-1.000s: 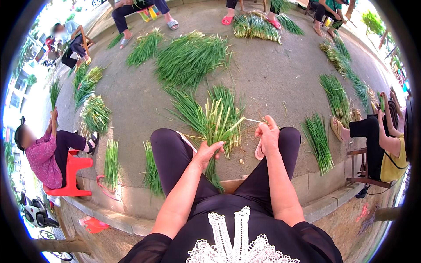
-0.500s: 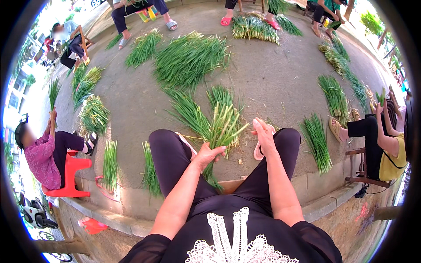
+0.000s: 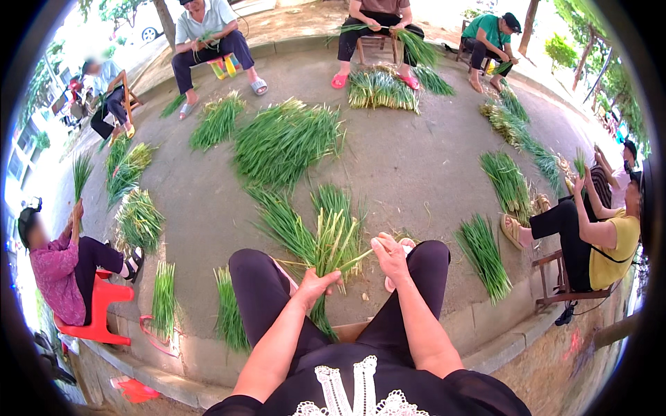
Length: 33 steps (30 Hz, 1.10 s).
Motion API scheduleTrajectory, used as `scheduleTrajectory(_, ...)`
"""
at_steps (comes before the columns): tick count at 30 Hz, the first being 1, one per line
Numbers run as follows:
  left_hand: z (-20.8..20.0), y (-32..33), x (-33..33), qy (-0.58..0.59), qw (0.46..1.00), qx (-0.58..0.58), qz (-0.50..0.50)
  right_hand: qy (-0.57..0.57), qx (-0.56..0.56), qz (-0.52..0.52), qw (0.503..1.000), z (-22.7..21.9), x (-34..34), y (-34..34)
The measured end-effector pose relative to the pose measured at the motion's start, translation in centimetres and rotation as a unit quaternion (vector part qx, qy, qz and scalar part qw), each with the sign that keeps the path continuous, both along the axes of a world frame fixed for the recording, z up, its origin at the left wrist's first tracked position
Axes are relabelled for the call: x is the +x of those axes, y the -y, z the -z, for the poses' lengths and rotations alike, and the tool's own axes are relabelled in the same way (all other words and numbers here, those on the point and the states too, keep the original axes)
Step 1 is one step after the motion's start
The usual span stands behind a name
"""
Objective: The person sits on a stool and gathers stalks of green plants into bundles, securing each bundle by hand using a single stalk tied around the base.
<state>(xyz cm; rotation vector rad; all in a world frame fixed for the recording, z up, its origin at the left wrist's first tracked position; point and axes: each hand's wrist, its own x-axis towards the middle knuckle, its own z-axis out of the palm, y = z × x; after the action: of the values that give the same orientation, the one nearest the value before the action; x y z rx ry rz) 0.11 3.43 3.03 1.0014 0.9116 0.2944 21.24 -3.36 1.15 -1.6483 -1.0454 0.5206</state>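
Observation:
My left hand is closed round a bunch of chive-like green stalks, their pale ends pointing up and away from me and green leaves hanging below the fist between my knees. One stalk slants out of the bunch to the right, toward my right hand. The fingers there are pinched at that stalk's pale tip, above my right knee. Just beyond the bunch, loose green stalks lie on the ground, partly hidden by what I hold.
A large heap of green stalks lies ahead on the grey pavement. Smaller bundles lie at both sides. Seated people surround the area, one on a red stool at left, another on a wooden chair at right. A kerb runs beside me.
The view has tilted up, so more of the people opposite shows. My right hand has come from open, apart from the bunch, to a pinch at one stalk's tip. My left hand keeps its grip.

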Motion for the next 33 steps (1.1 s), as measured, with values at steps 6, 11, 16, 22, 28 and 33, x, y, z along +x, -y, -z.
scheduleTrajectory(6, 0.9, -0.2, -0.1, -0.029, 0.999, 0.016, -0.026, 0.285, 0.039, -0.004, 0.958, -3.4, -1.0, -0.1)
scheduleTrajectory(11, 1.5, -0.3, 0.2, -0.023, 0.997, 0.044, -0.052, 0.345, 0.061, -0.010, 0.937, -4.6, -1.5, -0.4)
scheduleTrajectory(16, 1.9, 0.1, 0.4, -0.026, 0.997, 0.044, -0.057, 0.409, 0.078, -0.064, 0.907, -5.4, -3.2, -0.4)
scheduleTrajectory(22, 2.3, -0.2, 0.3, -0.052, 0.993, 0.047, -0.093, 0.094, 0.105, 0.118, 0.983, -2.5, -1.0, -0.3)
scheduleTrajectory(28, 2.9, -0.6, -0.2, -0.048, 0.989, 0.035, -0.134, -0.101, 0.065, 0.215, 0.969, 0.2, 2.7, 0.4)
scheduleTrajectory(33, 2.6, -0.7, 0.1, -0.044, 0.990, -0.006, -0.134, 0.092, -0.124, 0.207, 0.966, 1.4, 2.0, 1.1)
